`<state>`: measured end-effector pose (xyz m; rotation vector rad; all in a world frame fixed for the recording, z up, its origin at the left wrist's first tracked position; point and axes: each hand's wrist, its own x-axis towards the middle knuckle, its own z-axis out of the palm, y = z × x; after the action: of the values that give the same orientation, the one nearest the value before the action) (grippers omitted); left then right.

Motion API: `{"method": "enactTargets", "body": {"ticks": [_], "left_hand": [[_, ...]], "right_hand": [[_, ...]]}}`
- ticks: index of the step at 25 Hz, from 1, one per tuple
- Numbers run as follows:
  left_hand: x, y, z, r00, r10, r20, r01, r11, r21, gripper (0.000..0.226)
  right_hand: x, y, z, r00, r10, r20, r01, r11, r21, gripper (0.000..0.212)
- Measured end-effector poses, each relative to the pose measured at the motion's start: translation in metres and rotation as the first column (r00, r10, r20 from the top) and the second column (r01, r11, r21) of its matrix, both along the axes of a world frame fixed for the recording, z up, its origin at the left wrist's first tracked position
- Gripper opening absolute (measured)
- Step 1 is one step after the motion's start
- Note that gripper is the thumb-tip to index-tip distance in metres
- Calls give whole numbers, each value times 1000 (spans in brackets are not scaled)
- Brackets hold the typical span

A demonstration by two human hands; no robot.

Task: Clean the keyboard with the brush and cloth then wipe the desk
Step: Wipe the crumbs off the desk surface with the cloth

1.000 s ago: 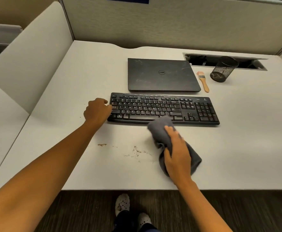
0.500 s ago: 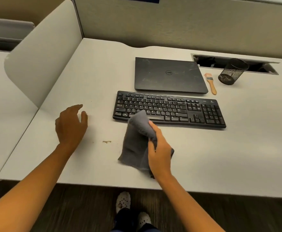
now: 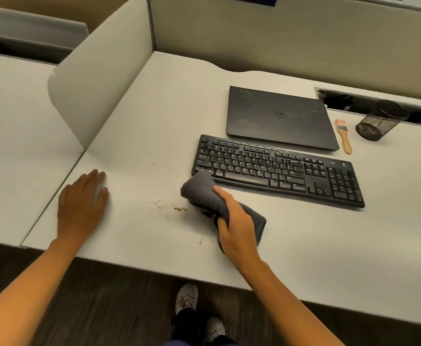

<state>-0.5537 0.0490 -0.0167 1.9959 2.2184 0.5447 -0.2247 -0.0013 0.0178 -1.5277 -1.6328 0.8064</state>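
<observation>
Keyboard, brush and cloth number one each, right hand gripping the cloth, left hand lying flat.

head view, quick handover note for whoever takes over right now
Left hand: open, flat on the desk, left of the keyboard.
Right hand: grips the grey cloth on the desk, at the keyboard's near left corner.
Brush: lying beside the closed laptop, on its right.
Done: brush put down; how clean the keys are cannot be told.
Left: crumbs on the desk left of the cloth; wipe them up.
</observation>
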Motion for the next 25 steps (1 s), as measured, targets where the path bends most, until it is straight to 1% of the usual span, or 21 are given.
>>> {"method": "enactTargets", "body": {"ticks": [2, 4, 6, 9, 10, 12, 14, 16, 17, 19, 21, 23, 24, 25], "left_hand": [[-3, -3, -4, 1000, -19, 3, 19, 1000, -13, 57], [-4, -4, -7, 1000, -23, 9, 23, 1000, -9, 52], [-2, -5, -8, 1000, -9, 25, 9, 1000, 2, 48], [-4, -3, -8, 999, 11, 30, -12, 1000, 9, 57], [-5, -2, -10, 1000, 10, 22, -10, 1000, 3, 60], [-6, -1, -10, 1000, -2, 12, 3, 1000, -12, 63], [-5, -1, -11, 1000, -6, 9, 6, 1000, -22, 63], [-5, -1, -11, 1000, 4, 6, -4, 1000, -22, 63], [-5, 0, -12, 1000, 7, 5, -7, 1000, -24, 62], [-5, 1, -12, 1000, 4, -2, -4, 1000, -31, 61], [-4, 1, -12, 1000, -11, 4, 11, 1000, -18, 59], [-6, 0, -11, 998, -18, 66, 18, 1000, -3, 57], [-7, -1, -10, 994, -18, 105, 18, 1000, 7, 57], [-7, -2, -9, 989, -13, 146, 10, 1000, 21, 56]], "right_hand": [[-7, 22, 16, 999, -12, -51, 17, 995, 102, 62], [-15, 52, 29, 997, -7, -75, 17, 989, 146, 60], [-25, 87, 36, 998, 10, -57, 0, 987, 163, 59], [-44, 157, 37, 999, 50, 15, -52, 978, 202, 60], [-50, 186, 36, 995, 67, 70, -80, 975, 209, 62], [-62, 243, 30, 961, 64, 268, -115, 977, 179, 65], [-67, 290, 18, 887, 62, 457, -79, 997, 19, 65], [-78, 310, 3, 824, 132, 551, -66, 988, -139, 65], [-89, 306, -3, 793, 185, 580, -107, 980, -166, 67], [-113, 271, -11, 739, 317, 594, -278, 947, -160, 68], [-129, 208, -12, 666, 445, 599, -474, 872, -121, 65], [-133, 141, -5, 594, 513, 620, -616, 785, -59, 62], [-128, 122, 3, 588, 532, 610, -640, 767, -51, 61], [-122, 119, 13, 616, 534, 579, -622, 781, -58, 61]]}}
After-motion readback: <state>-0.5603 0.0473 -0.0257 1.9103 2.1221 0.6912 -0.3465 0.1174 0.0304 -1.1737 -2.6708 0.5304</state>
